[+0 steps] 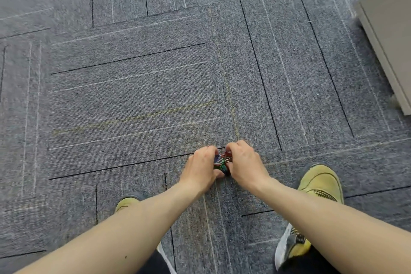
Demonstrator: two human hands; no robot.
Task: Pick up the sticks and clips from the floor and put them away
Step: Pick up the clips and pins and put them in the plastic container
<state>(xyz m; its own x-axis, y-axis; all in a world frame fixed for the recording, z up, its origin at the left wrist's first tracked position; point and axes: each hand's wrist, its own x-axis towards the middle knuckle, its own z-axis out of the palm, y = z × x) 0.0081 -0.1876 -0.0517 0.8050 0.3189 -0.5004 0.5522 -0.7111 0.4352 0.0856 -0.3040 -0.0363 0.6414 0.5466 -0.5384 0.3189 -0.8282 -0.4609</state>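
Note:
A small bunch of coloured clips (221, 161), red, green and blue with metal wire handles, is squeezed between my two hands low over the grey carpet. My left hand (201, 168) cups the bunch from the left with fingers curled around it. My right hand (243, 162) closes on it from the right. Most of the bunch is hidden by my fingers. No sticks show in this view.
Grey carpet tiles (133, 87) with thin black and white lines cover the floor. My two yellow shoes (320, 184) (127, 203) stand on either side of my arms. A light grey cabinet (387, 26) stands at the upper right edge.

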